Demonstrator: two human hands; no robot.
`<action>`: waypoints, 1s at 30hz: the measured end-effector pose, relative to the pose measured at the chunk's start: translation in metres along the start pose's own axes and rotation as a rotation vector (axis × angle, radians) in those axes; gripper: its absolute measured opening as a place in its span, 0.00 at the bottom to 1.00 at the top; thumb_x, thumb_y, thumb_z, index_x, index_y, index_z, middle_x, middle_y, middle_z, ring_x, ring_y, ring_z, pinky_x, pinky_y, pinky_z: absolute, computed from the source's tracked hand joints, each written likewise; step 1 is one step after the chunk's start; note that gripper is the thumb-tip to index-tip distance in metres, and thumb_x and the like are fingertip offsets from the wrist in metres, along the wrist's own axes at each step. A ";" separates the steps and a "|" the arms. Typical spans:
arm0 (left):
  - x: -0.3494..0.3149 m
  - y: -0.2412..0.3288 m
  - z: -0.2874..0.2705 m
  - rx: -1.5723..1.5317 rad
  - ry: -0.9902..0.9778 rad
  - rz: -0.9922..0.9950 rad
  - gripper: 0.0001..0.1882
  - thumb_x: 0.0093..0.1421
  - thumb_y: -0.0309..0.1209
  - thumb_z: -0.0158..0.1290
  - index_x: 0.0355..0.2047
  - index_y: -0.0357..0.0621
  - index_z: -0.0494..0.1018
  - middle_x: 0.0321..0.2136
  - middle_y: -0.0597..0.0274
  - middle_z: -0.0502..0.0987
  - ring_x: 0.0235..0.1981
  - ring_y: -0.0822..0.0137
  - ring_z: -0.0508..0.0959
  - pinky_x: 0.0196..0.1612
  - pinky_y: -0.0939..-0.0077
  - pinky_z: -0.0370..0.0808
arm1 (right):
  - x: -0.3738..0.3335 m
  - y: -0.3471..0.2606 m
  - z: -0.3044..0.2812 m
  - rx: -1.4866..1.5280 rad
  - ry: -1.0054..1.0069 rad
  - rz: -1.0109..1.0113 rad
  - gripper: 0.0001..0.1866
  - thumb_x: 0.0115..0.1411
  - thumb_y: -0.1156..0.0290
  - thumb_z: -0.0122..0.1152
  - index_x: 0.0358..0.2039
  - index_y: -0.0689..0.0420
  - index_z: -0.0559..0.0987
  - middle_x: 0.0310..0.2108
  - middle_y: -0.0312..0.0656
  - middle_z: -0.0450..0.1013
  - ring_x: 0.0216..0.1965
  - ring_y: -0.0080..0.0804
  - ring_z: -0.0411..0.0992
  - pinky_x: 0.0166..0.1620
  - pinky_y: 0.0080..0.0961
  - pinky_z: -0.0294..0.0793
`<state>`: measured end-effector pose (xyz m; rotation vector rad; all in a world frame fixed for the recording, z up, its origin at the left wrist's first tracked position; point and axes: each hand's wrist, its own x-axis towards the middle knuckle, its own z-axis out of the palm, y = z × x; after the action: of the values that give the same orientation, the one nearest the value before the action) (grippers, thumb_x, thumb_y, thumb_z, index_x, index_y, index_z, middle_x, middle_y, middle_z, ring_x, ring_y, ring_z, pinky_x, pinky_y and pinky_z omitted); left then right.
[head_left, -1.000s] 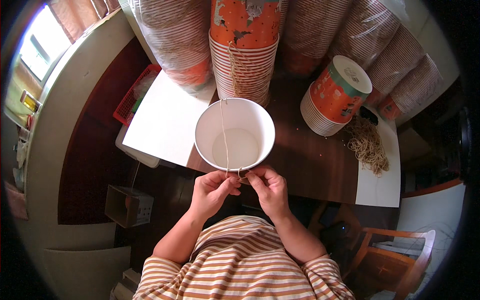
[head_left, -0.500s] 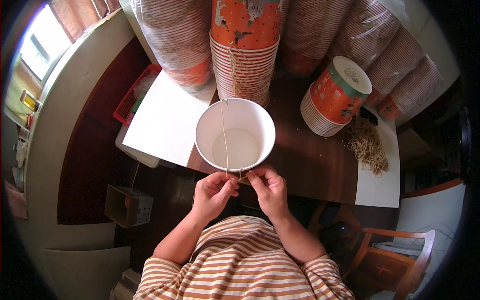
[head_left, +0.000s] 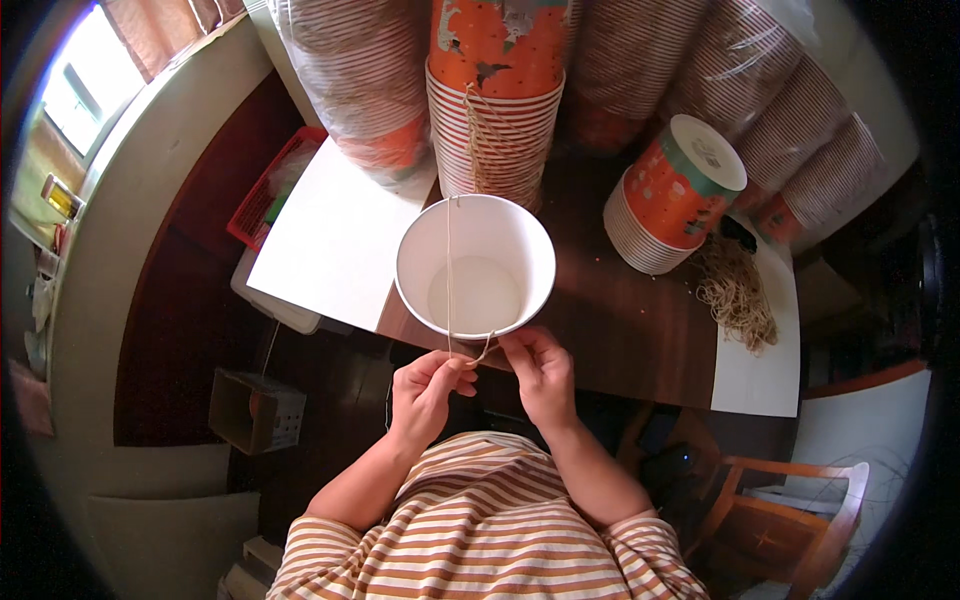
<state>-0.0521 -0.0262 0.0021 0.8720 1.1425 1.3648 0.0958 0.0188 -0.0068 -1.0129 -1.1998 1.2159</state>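
A white paper bucket [head_left: 474, 285] stands with its mouth up at the near edge of the table. A thin tan string [head_left: 449, 262] runs from the far rim across its mouth to the near rim. My left hand [head_left: 425, 395] pinches the string just in front of the near rim. My right hand [head_left: 542, 375] is closed at the near rim, its thumb and fingertips together where a short piece of the string comes through the rim. Between my hands the string is drawn into a small loop or twist; its exact form is too fine to tell.
Behind the bucket rises a stack of orange paper buckets [head_left: 495, 130] with strings hanging on it. A shorter upturned stack [head_left: 672, 200] is at the right, beside a tangled bundle of string [head_left: 738, 295]. Plastic-wrapped stacks [head_left: 350, 80] line the back. A wooden chair [head_left: 785, 520] stands lower right.
My left hand has shifted slightly with the string, and the string between my hands looks drawn out longer. The bucket has moved a little to the right in view.
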 end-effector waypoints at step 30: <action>0.005 -0.007 -0.017 0.596 0.142 0.098 0.08 0.56 0.27 0.52 0.21 0.37 0.73 0.15 0.62 0.71 0.16 0.75 0.70 0.18 0.77 0.64 | -0.006 -0.002 0.011 0.463 -0.068 0.306 0.05 0.57 0.73 0.59 0.34 0.58 0.79 0.29 0.33 0.75 0.29 0.16 0.65 0.34 0.15 0.64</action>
<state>-0.0669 -0.0242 -0.0097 1.2789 1.6783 1.1881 0.0850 0.0116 -0.0042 -0.8245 -0.7716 1.6850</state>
